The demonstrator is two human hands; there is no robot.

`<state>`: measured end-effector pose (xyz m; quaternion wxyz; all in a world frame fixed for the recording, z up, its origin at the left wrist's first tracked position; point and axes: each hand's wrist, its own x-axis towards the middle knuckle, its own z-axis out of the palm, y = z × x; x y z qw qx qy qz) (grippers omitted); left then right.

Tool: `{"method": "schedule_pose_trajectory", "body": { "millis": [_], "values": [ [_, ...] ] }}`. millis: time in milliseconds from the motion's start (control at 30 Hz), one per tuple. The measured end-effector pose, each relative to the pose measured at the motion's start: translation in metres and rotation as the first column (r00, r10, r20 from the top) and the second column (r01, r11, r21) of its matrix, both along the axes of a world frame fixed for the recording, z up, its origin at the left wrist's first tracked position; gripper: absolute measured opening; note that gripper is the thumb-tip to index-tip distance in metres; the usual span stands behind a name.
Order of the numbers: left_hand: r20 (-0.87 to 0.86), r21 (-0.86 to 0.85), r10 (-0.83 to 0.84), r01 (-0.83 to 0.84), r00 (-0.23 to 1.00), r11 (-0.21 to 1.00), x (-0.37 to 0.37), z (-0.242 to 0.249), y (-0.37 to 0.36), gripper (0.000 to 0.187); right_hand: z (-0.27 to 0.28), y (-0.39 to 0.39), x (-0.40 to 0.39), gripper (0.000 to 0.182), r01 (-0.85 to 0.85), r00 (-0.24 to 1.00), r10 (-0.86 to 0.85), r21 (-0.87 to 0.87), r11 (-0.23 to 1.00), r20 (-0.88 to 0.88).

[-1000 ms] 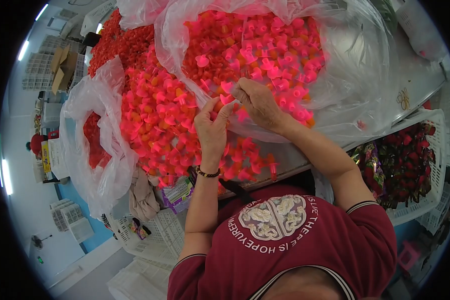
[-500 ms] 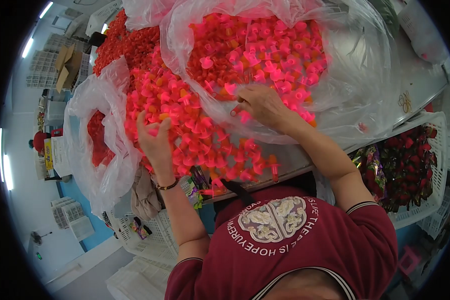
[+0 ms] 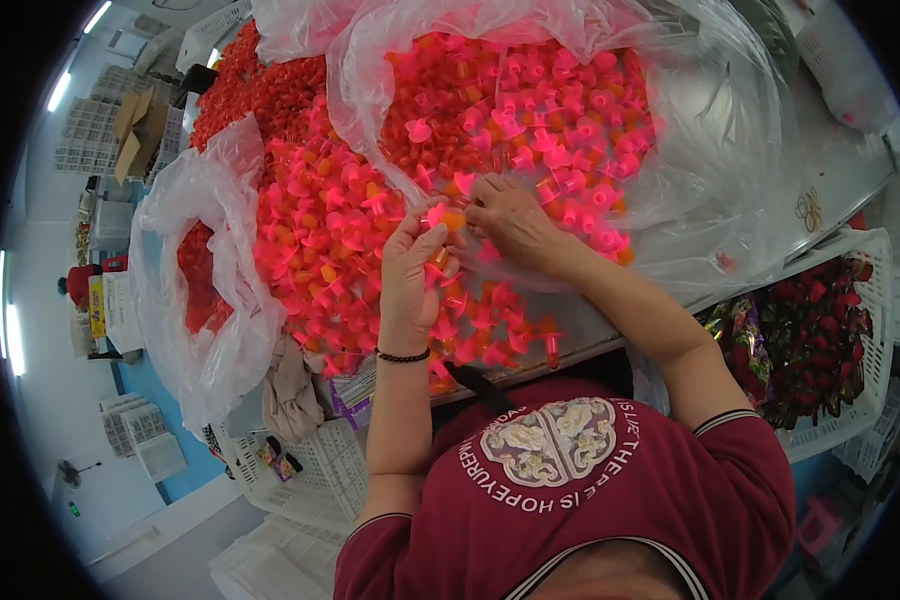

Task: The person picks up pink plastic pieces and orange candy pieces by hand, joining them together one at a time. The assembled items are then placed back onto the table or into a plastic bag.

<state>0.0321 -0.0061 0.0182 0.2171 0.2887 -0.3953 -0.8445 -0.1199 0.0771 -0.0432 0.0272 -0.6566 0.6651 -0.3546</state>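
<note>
My left hand (image 3: pixel 410 270) is closed, thumb and fingertips pinching a small pink-and-orange plastic piece (image 3: pixel 442 217). Against its fingers rests another orange piece. Close beside it on the right, my right hand (image 3: pixel 515 218) has its fingers curled together; whatever they hold, if anything, is hidden. Beneath and around both hands lies a heap of pink plastic pieces (image 3: pixel 325 230) with orange parts. Behind the right hand, a clear plastic bag (image 3: pixel 715 190) lies open, with more pink pieces (image 3: pixel 560 110) and small red pieces (image 3: pixel 430 130) inside.
A second clear bag (image 3: pixel 155 260) with red pieces hangs at the table's left. More red pieces (image 3: pixel 250 90) are piled at the back left. To the right, a white basket (image 3: pixel 880 330) holds dark red wrapped items. Rubber bands (image 3: pixel 808 208) lie on the metal table (image 3: pixel 840 170).
My left hand has moved right from the pink heap to my right hand, and now pinches a pink-and-orange piece. My right hand has stayed nearly in place.
</note>
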Motion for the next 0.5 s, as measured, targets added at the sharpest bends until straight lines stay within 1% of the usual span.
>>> {"method": "schedule_pose_trajectory", "body": {
  "millis": [33, 100, 133, 200, 233, 267, 300, 333, 400, 433, 500],
  "values": [
    [0.003, -0.001, -0.001, 0.001, 1.000, 1.000, -0.001, 0.001, 0.001, 0.030, -0.001, 0.000, 0.000, 0.009, 0.001, 1.000, -0.001, -0.001, 1.000, 0.003],
    [-0.003, -0.043, 0.019, -0.019, 1.000, 0.999, -0.003, 0.004, 0.003, 0.029, 0.001, -0.001, -0.003, 0.010, 0.078, 0.996, -0.073, -0.112, 0.991, 0.054],
    [-0.002, -0.042, 0.021, -0.022, 1.000, 0.999, -0.002, 0.003, 0.003, 0.029, 0.004, 0.000, -0.004, 0.010, 0.076, 0.996, -0.070, -0.111, 0.991, 0.055],
    [0.046, -0.106, 0.033, -0.027, 0.998, 0.994, 0.000, -0.001, 0.004, 0.028, 0.015, 0.004, -0.005, 0.010, 0.184, 0.930, -0.126, -0.140, 0.973, 0.345],
    [0.047, -0.108, 0.032, -0.027, 0.998, 0.994, -0.001, 0.000, 0.005, 0.028, 0.021, 0.004, -0.006, 0.010, 0.185, 0.930, -0.126, -0.142, 0.973, 0.346],
    [0.062, -0.163, 0.046, -0.036, 0.997, 0.986, -0.003, 0.002, 0.009, 0.029, 0.027, 0.005, -0.008, 0.011, 0.149, 0.727, -0.094, -0.023, 0.989, 0.680],
    [0.076, -0.218, 0.061, -0.043, 0.995, 0.975, -0.004, 0.003, 0.011, 0.029, 0.031, 0.006, -0.009, 0.012, 0.069, 0.407, -0.094, 0.072, 0.995, 0.909],
    [0.076, -0.219, 0.059, -0.041, 0.995, 0.975, -0.004, 0.003, 0.012, 0.029, 0.034, 0.008, -0.011, 0.012, 0.071, 0.407, -0.094, 0.071, 0.995, 0.909],
    [0.146, -0.336, 0.036, 0.016, 0.989, 0.942, -0.004, 0.001, 0.014, 0.031, 0.038, 0.010, -0.014, 0.012, 0.017, 0.102, 0.025, -0.027, 0.999, 0.994],
    [0.146, -0.337, 0.033, 0.019, 0.989, 0.941, -0.006, -0.003, 0.014, 0.031, 0.038, 0.009, -0.015, 0.012, 0.020, 0.102, 0.026, -0.028, 0.999, 0.994],
    [0.186, -0.501, 0.085, 0.020, 0.979, 0.865, -0.006, -0.013, 0.018, 0.033, 0.036, 0.010, -0.015, 0.011, -0.033, -0.012, 0.080, -0.080, 0.996, 0.997]
  ]
}}
